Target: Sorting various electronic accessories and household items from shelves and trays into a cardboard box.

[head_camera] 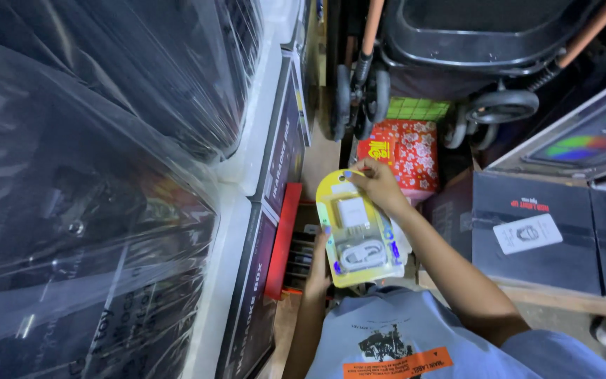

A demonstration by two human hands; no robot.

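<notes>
I hold a yellow blister pack [356,228] with a white charger plug and a coiled white cable under clear plastic. My right hand [380,186] grips its top edge. My left hand [319,267] supports its lower left side from beneath, mostly hidden behind the pack. Below the pack stands a red open box [283,238] with dark items inside.
Large plastic-wrapped dark goods [99,175] and tall dark cartons [282,147] fill the left. A stroller with wheels [489,105] stands ahead, and a red floral box [409,151] sits beneath it. Dark cartons [534,231] are stacked at right.
</notes>
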